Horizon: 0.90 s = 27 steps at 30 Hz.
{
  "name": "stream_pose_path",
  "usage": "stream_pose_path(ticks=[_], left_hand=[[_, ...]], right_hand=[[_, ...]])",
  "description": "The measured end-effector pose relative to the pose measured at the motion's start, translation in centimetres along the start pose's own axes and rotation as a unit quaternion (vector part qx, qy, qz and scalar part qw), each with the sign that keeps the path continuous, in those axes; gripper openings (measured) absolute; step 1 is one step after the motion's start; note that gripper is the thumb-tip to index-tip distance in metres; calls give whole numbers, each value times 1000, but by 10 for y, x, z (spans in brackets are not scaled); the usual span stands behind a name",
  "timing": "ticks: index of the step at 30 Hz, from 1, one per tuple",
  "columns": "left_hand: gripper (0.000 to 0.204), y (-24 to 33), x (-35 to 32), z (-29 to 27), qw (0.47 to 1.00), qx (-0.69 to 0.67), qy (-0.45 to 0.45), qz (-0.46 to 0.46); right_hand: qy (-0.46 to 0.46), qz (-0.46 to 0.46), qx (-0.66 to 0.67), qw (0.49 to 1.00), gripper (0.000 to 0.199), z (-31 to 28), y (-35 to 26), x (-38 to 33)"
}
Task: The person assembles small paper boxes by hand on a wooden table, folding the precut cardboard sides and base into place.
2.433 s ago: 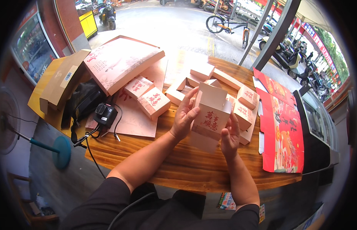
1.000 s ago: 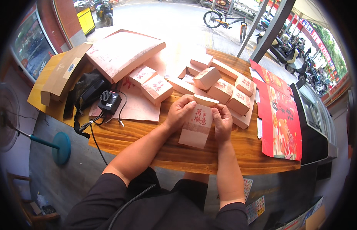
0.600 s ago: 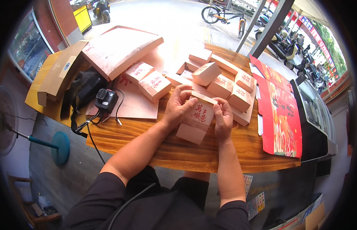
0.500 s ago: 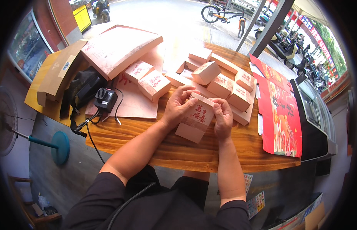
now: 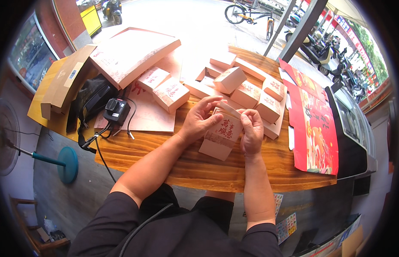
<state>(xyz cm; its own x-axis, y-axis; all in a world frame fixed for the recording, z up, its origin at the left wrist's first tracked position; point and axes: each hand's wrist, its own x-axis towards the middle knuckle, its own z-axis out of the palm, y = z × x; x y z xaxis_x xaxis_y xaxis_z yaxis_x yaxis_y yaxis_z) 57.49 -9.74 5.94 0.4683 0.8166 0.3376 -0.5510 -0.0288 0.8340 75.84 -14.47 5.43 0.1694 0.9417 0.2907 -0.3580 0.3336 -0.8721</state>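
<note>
In front of me, above the wooden table (image 5: 165, 160), a small pale pink paper box (image 5: 221, 140) with red lettering stands tilted between my hands. My left hand (image 5: 201, 119) grips its upper left side, thumb on the front and fingers curled behind. Thumb and fingers of my right hand (image 5: 252, 131) pinch the right end of the box's top flap, which is lifted away from the front panel. Beyond my hands lies a large shallow pink box (image 5: 198, 89). Several small boxes (image 5: 268, 107) of the same kind sit in it, one resting tilted on others.
Two small boxes (image 5: 171, 95) stand to the left beside a big pink box lid (image 5: 133, 53). Further left are a brown carton (image 5: 64, 88), a black bag (image 5: 95, 95) and a black charger with cables (image 5: 116, 111). Red printed cardboard sheets (image 5: 315, 132) lie at the right edge.
The top flap has been raised and bent away from the front panel by my right hand. My left fingers have spread a little, and the box has shifted slightly right.
</note>
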Motion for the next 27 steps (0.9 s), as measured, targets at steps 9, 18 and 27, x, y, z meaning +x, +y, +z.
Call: stream_pose_path(ticks=[9, 18, 27], left_hand=[[42, -6, 2, -5, 999, 36, 16, 9], [31, -2, 1, -1, 998, 29, 56, 2], [21, -2, 2, -2, 997, -4, 71, -7]], right_hand=[[-38, -24, -63, 997, 4, 2, -3, 0], [-79, -10, -89, 993, 29, 8, -3, -3], [-86, -42, -129, 987, 35, 9, -1, -4]])
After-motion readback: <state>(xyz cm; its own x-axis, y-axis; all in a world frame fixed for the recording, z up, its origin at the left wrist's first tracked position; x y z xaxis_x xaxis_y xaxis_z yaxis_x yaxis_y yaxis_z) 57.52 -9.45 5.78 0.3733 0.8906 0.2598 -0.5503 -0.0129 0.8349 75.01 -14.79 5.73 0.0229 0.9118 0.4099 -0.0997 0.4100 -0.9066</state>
